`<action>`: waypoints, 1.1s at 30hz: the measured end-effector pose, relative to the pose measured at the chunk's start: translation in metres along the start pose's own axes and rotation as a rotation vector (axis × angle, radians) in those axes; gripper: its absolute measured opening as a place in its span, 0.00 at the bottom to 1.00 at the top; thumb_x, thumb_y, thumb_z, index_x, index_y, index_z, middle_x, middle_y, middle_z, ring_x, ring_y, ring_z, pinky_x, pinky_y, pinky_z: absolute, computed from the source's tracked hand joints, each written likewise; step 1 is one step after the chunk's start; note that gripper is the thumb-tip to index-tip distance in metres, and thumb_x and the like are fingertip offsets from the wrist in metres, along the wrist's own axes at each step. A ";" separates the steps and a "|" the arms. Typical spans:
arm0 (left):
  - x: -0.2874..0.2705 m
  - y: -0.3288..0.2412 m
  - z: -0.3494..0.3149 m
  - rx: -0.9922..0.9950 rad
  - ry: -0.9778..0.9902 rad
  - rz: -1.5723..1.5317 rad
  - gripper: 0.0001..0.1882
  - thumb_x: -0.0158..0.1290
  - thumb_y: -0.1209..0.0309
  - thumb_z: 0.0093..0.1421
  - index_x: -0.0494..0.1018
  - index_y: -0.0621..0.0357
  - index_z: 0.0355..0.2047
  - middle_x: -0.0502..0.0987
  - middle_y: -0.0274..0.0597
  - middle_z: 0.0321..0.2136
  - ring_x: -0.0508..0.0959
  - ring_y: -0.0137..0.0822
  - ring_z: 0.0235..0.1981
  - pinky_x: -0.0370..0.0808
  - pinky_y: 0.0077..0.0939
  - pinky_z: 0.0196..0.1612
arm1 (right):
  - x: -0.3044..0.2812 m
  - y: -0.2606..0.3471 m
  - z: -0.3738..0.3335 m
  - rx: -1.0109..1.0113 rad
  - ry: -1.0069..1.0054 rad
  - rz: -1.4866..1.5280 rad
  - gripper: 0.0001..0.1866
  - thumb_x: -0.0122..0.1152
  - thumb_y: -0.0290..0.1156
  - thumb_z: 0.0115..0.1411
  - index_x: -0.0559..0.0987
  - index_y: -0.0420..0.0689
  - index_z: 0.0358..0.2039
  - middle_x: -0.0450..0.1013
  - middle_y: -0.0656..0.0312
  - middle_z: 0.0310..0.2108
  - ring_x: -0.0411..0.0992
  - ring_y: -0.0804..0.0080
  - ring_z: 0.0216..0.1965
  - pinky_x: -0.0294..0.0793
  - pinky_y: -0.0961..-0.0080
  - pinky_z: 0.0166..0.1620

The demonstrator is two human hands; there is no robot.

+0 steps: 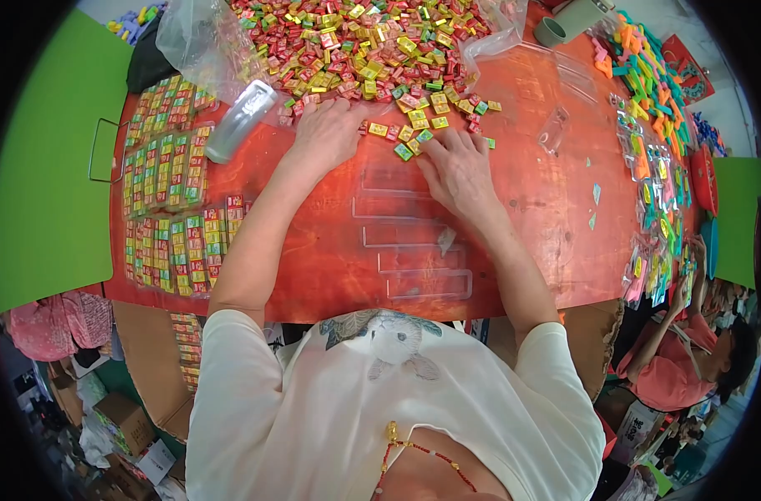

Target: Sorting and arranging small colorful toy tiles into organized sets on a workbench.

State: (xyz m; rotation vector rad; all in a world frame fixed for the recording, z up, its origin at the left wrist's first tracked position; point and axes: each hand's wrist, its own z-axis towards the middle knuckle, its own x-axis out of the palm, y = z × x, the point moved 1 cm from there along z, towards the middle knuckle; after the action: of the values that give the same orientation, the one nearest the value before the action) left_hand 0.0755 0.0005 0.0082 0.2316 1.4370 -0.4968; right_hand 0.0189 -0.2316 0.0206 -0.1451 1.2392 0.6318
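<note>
Your left hand (330,129) rests at the near edge of the big heap of small, glossy, rectangular blocks in red, yellow and green (347,58), fingers bent down; you cannot tell from this view whether they pinch a block. Your right hand (461,171) is beside the loose yellow and green blocks (419,119) just off that edge, its fingers bent and slightly apart, with the index fingertip at or very near a green one; whether it grips is unclear. For clean handling, work from these loose blocks rather than digging into the pile, since the heap looks likely to slide. Turn each block flat and face up with a fingertip, and pinch it by its edges. Keep your forearms clear of the row of thin, clear plastic rectangular trays (409,236) between them on the red table (547,250); they look light enough to shift if brushed.
</note>
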 end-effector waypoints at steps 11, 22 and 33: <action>0.001 -0.016 -0.002 -0.148 0.028 0.057 0.18 0.60 0.60 0.55 0.75 0.52 0.44 0.78 0.45 0.40 0.76 0.45 0.47 0.64 0.45 0.49 | 0.054 0.016 0.061 0.021 -0.045 -0.169 0.13 0.65 0.39 0.54 0.81 0.48 0.38 0.72 0.59 0.40 0.71 0.61 0.45 0.63 0.57 0.51; 0.004 -0.017 0.006 -0.112 0.033 -0.036 0.17 0.60 0.62 0.56 0.76 0.53 0.45 0.76 0.48 0.43 0.76 0.46 0.49 0.66 0.47 0.51 | 0.025 -0.020 0.023 0.153 -0.095 -0.048 0.13 0.65 0.39 0.55 0.81 0.47 0.39 0.72 0.59 0.39 0.71 0.60 0.45 0.62 0.55 0.56; 0.019 -0.034 0.013 -0.039 -0.074 -0.177 0.17 0.60 0.68 0.54 0.74 0.57 0.44 0.71 0.49 0.41 0.77 0.49 0.45 0.76 0.47 0.46 | 0.029 -0.013 0.029 0.024 -0.070 -0.076 0.08 0.67 0.34 0.53 0.82 0.49 0.34 0.71 0.61 0.36 0.70 0.62 0.43 0.63 0.58 0.51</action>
State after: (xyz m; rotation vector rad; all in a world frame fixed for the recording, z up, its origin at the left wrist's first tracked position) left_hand 0.0721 -0.0384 -0.0035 0.0541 1.3996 -0.6147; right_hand 0.0556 -0.2192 0.0015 -0.1483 1.1681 0.5512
